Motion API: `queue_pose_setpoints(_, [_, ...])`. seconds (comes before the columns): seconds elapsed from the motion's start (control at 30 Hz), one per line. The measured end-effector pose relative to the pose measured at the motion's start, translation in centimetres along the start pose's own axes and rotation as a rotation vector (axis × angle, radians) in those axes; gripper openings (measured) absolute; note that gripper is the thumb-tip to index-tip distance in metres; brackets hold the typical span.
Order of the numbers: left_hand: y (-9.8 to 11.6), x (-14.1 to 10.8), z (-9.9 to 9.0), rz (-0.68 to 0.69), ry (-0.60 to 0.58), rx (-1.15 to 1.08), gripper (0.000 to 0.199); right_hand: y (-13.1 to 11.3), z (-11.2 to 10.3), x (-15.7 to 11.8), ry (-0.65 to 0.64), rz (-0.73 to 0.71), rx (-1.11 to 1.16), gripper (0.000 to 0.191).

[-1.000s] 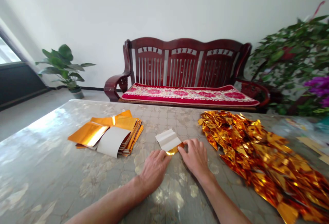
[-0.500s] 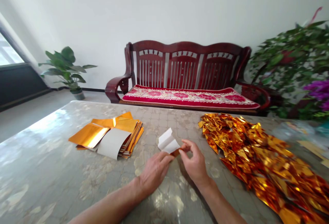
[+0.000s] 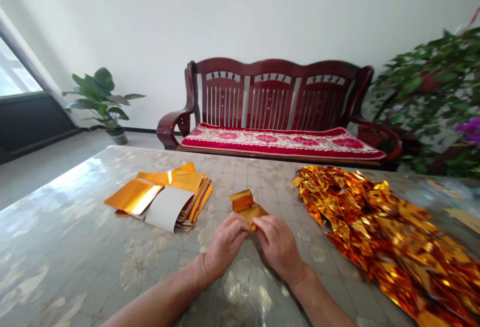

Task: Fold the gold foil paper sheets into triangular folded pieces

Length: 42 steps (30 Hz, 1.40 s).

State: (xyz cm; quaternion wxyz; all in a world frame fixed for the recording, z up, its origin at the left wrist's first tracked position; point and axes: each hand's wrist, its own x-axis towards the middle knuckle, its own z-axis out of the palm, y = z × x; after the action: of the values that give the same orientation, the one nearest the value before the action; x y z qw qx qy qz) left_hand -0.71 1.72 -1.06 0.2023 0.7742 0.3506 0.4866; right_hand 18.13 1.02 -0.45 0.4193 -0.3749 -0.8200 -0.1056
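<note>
A creased sheet of gold foil paper (image 3: 245, 206) is held between both hands over the middle of the table, its gold side facing up. My left hand (image 3: 228, 239) pinches its near left edge. On the near right edge, the fingers of my right hand (image 3: 279, 244) are closed. The fingertips of the two hands are close together. To the left lies a stack of flat gold sheets (image 3: 131, 196), with one sheet showing its pale side (image 3: 170, 208). A long heap of folded gold foil pieces (image 3: 371, 232) spreads over the right side.
The patterned table (image 3: 93, 257) reaches to a red wooden bench (image 3: 270, 97) with a red floral cushion (image 3: 285, 141). Clear plastic bags (image 3: 435, 192) lie at the right. Potted plants (image 3: 103, 97) stand beyond both ends.
The foil sheet showed its white side before and now shows gold. My right hand has turned over, knuckles up, and come closer to my left hand. The view has shifted slightly.
</note>
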Motion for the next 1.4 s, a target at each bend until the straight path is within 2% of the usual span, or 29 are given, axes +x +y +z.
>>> queue_pose_setpoints(0.1, [-0.9,0.4,0.0,-0.126,-0.021,-0.074,0.015,0.9,-0.5,0.2,-0.123,0.138,-0.11,0.019])
queue_pose_setpoints(0.2, [-1.2,0.5,-0.1,-0.206,-0.066,-0.031,0.01,1.4,-1.0,0.1,-0.239,0.164,-0.148,0.019])
queue_pose_setpoints(0.23, [-1.2,0.5,-0.2,-0.198,-0.086,0.026,0.007,1.4,-1.0,0.1,-0.277,0.169,-0.158,0.019])
queue_pose_setpoints(0.33, [-0.7,0.4,-0.4,-0.07,-0.2,0.255,0.027,1.2,-0.8,0.0,-0.38,0.172,-0.19,0.019])
queue_pose_setpoints(0.37, [-0.5,0.4,-0.4,-0.025,-0.247,0.322,0.028,1.1,-0.7,0.0,-0.405,0.167,-0.199,0.02])
queue_pose_setpoints(0.43, [-0.4,0.4,-0.4,0.02,-0.321,0.425,0.012,0.9,-0.4,0.1,-0.439,0.157,-0.204,0.021])
queue_pose_setpoints(0.47, [-0.5,0.5,-0.3,0.021,-0.342,0.46,0.01,0.8,-0.3,0.1,-0.451,0.156,-0.199,0.021])
queue_pose_setpoints(0.53, [-0.8,0.5,-0.3,-0.007,-0.358,0.504,0.025,0.9,-0.3,0.0,-0.47,0.161,-0.173,0.019])
queue_pose_setpoints(0.6, [-1.1,0.6,-0.3,-0.038,-0.357,0.517,0.029,1.0,-0.4,-0.1,-0.48,0.171,-0.132,0.015])
queue_pose_setpoints(0.83, [-1.2,1.0,-0.5,-0.133,-0.388,0.533,0.029,1.2,-1.1,-0.4,-0.478,0.317,-0.045,0.019])
queue_pose_setpoints(1.17, [-1.2,2.2,-0.9,-0.298,-0.453,0.463,0.025,1.4,-1.2,0.0,-0.486,0.454,-0.044,0.012])
queue_pose_setpoints(1.4, [-1.0,2.6,-1.3,-0.417,-0.419,0.425,0.021,1.2,-1.2,-0.1,-0.522,0.415,-0.119,0.018])
